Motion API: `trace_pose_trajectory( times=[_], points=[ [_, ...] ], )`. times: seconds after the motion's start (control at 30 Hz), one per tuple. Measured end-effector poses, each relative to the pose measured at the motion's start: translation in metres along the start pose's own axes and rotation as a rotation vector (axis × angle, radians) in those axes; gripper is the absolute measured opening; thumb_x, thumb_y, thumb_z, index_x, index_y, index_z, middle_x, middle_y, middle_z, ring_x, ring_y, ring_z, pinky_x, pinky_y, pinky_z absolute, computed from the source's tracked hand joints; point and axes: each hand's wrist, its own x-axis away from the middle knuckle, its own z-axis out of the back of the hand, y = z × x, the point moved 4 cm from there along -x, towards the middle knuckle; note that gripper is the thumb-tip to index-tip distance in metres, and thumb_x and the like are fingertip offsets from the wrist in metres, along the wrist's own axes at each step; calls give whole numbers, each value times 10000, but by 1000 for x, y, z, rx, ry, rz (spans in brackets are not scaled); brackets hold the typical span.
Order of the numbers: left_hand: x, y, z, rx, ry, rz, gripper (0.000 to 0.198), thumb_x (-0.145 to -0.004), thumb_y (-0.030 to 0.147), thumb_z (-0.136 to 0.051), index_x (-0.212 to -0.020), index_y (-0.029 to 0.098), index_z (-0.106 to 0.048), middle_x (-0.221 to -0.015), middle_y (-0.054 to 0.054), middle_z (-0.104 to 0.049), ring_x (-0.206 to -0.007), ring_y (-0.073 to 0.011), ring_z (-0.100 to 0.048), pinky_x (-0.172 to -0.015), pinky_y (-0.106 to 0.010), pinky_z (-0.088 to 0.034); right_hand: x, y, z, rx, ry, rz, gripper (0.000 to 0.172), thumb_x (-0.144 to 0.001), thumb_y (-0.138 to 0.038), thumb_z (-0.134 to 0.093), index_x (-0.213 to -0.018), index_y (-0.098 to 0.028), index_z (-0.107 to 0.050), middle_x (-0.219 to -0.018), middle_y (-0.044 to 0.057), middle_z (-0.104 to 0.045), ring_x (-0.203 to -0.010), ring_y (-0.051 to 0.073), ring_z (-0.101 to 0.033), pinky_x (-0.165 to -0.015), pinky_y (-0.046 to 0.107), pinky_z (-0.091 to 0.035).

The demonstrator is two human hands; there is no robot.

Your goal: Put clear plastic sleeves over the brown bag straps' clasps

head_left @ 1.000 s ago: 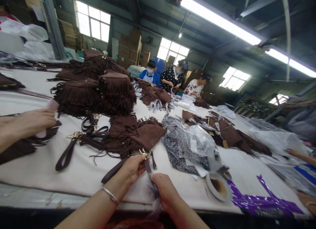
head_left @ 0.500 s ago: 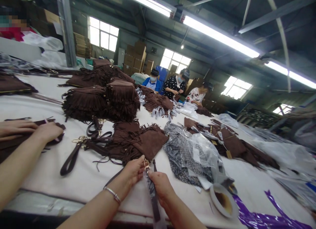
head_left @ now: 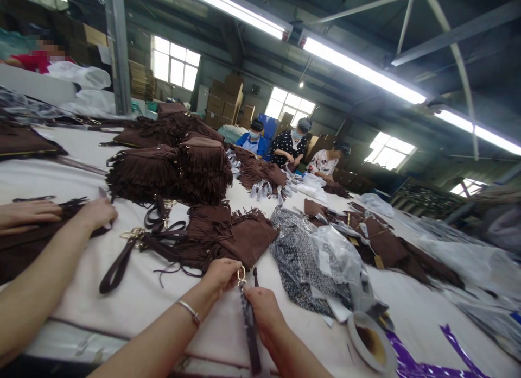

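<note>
My left hand (head_left: 222,273) pinches the gold metal clasp (head_left: 241,273) at the bag's lower corner. In my right hand (head_left: 264,307), closed with the thumb on top, is the dark brown strap (head_left: 249,329) that hangs from the clasp toward the table's front edge. Part of the strap near the clasp looks wrapped in a clear or greyish film. Just beyond my hands lies a brown fringed bag (head_left: 250,237). Looped wrist straps (head_left: 118,264) with gold clasps rest to its left.
A co-worker's hand (head_left: 97,212) works on brown fringed material at left. Stacked fringed bags (head_left: 205,166) stand behind. To the right are a grey tweed piece (head_left: 301,264), a tape roll (head_left: 372,340) and purple plastic (head_left: 431,367). Several people sit farther back.
My hands keep their hold on the clasp and strap and have barely shifted. The co-worker's near hand at left has moved right. The view has tilted slightly.
</note>
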Motion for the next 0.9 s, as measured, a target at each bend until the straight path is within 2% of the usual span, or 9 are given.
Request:
trace_pose_trajectory(
  times=[0.13, 0.23, 0.33, 0.5, 0.6, 0.67, 0.77, 0.9],
  points=[
    [-1, -2, -3, -64, -22, -74, 332, -545, 426, -772, -662, 146, -638, -547, -6, -616, -497, -125, -540, -484, -234, -376, -9, -11, -3, -58, 50, -13, 316, -702, -352, -651, -510, -184, -464, -452, -51, -400, -424, 79, -325, -428, 231, -233],
    [2, -3, -4, -100, -43, -118, 365, -556, 472, -764, -688, 150, -656, -579, -12, -635, -544, -150, -574, -503, -246, -416, -21, -18, -8, -102, 97, -25, 220, -678, -275, -679, -551, -141, -559, -491, -23, -490, -448, 91, -397, -446, 234, -299],
    [6, -1, -4, -137, -76, -158, 391, -606, 526, -709, -703, 149, -669, -613, -21, -650, -579, -169, -592, -517, -259, -442, -34, -20, -15, -136, 116, -34, 183, -689, -244, -676, -583, -122, -591, -507, -9, -528, -463, 104, -444, -461, 238, -338],
    [8, 4, 0, -203, -77, -229, 312, -604, 434, -698, -717, 144, -680, -619, -14, -649, -565, -157, -574, -524, -253, -435, -42, -18, -20, -207, 99, -79, 207, -794, -271, -603, -678, -99, -619, -547, 22, -571, -478, 122, -509, -491, 241, -405],
    [4, 7, 2, -251, -2, -275, 208, -605, 342, -670, -656, 141, -681, -583, -14, -638, -546, -146, -545, -509, -239, -395, -34, -15, -19, -225, 24, -168, 333, -871, -399, -517, -745, -108, -618, -580, 37, -590, -472, 133, -534, -505, 261, -450],
    [1, 10, 2, -271, 49, -301, 154, -601, 288, -645, -633, 142, -684, -588, -18, -645, -563, -148, -547, -525, -239, -392, -23, -10, -19, -173, -97, -281, 362, -870, -448, -502, -780, -116, -612, -588, 36, -591, -455, 144, -540, -483, 281, -463],
    [-5, 12, -1, -272, 110, -320, 128, -601, 257, -622, -621, 145, -682, -605, -20, -651, -596, -157, -555, -552, -241, -396, -8, -5, -22, -144, -255, -341, 249, -806, -360, -573, -834, -116, -611, -621, 36, -613, -468, 149, -556, -488, 301, -486],
    [-10, 15, -4, -246, 191, -295, 132, -645, 274, -618, -618, 150, -655, -600, -17, -623, -588, -156, -538, -554, -245, -382, -8, -5, -24, -242, -228, -292, 169, -703, -255, -645, -808, -135, -590, -586, 2, -602, -477, 128, -541, -511, 267, -481]
  ],
)
